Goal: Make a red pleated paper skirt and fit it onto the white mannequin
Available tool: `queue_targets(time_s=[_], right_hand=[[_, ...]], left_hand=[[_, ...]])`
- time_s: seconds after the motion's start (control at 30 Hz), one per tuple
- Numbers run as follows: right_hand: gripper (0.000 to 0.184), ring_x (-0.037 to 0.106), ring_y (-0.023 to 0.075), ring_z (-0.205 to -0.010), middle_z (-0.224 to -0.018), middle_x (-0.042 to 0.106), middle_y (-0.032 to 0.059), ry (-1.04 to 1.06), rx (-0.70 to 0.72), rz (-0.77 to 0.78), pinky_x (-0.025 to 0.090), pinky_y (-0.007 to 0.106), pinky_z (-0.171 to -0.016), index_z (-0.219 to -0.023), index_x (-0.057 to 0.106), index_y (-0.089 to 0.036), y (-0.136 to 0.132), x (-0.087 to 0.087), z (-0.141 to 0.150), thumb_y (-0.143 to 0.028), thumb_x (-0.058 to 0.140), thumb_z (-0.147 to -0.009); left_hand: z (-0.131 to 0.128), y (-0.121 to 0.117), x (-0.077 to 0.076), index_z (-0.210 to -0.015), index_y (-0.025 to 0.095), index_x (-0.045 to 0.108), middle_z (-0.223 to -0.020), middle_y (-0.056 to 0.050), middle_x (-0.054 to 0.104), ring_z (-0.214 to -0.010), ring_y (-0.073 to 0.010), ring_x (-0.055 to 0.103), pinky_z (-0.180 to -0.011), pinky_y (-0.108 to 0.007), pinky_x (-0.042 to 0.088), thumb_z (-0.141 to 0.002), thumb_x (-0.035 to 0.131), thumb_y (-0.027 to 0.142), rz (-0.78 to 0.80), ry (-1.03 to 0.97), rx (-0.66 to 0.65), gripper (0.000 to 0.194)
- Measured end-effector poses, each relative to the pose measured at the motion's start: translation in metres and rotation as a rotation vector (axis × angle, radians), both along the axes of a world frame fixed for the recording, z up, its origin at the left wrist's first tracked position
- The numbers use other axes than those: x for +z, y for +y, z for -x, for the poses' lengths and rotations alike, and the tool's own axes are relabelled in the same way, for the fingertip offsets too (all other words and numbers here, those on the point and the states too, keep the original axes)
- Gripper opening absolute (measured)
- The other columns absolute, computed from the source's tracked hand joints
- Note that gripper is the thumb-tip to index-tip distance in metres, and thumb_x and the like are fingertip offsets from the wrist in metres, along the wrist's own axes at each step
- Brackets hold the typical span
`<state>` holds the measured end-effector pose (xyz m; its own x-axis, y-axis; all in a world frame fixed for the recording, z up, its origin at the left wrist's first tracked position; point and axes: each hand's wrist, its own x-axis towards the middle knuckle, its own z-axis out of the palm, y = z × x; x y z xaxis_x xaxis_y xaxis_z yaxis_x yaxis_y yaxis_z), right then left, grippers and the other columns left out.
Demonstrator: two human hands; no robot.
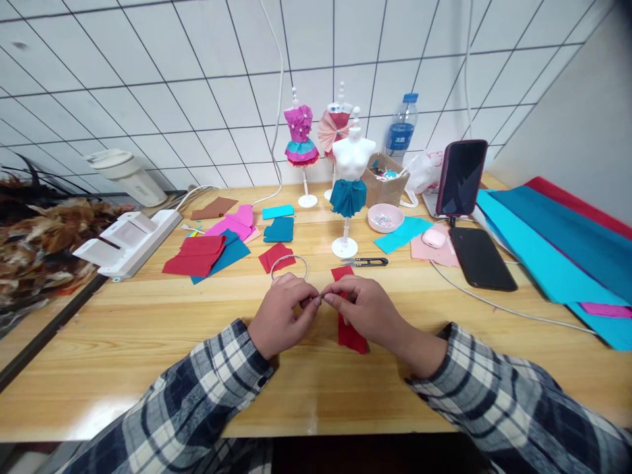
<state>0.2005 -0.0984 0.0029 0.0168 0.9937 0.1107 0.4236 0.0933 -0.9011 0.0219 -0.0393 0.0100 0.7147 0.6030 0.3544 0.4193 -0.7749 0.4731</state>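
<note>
My left hand (286, 309) and my right hand (365, 306) meet fingertip to fingertip over the table, both closed in a pinch. Whatever lies between the fingertips is too small to make out. Under my right hand runs a strip of red crepe paper (351, 339), partly covered by it. A thin pale ring (307, 266) shows just beyond my left hand, its near side hidden. Behind it lies a small red paper piece (276, 257). Black thread snips (370, 262) rest past my right hand, near a white mini mannequin (353, 158) in a teal paper skirt.
Two dressed mannequins (299, 131) stand behind, with a cardboard box (385, 187), pink bead dish (385, 227) and water bottle (401, 128). Folded red paper (195, 255) lies left by a power strip (133, 243). Phones (481, 260) and large paper sheets (553, 243) occupy the right.
</note>
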Motion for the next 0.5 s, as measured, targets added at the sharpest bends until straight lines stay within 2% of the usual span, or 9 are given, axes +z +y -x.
queue_targets(time_s=[0.27,0.5], right_hand=[[0.010,0.058,0.0130,-0.069,-0.078,0.071,0.0011,0.031,0.003,-0.026,0.044,0.025,-0.064,-0.085,0.076,-0.020,-0.0008,0.0003,0.0011,-0.018,0.066,-0.083],[0.009,0.058,0.0131,-0.067,-0.077,0.069,0.0011,-0.056,0.003,-0.177,0.044,0.026,-0.063,-0.086,0.076,-0.022,-0.0026,-0.0016,0.0000,-0.019,0.068,-0.083]], left_hand=[[-0.0020,-0.0039,-0.0009,-0.069,0.019,0.061,-0.062,-0.001,0.061,-0.063,-0.0147,0.053,-0.063,-0.029,0.042,-0.085,0.052,0.019,-0.008,-0.067,0.039,0.018],[-0.0014,-0.0032,-0.0015,-0.071,0.019,0.063,-0.065,-0.001,0.064,-0.065,-0.0146,0.057,-0.063,-0.028,0.045,-0.083,0.054,0.018,0.025,-0.115,0.058,0.015]])
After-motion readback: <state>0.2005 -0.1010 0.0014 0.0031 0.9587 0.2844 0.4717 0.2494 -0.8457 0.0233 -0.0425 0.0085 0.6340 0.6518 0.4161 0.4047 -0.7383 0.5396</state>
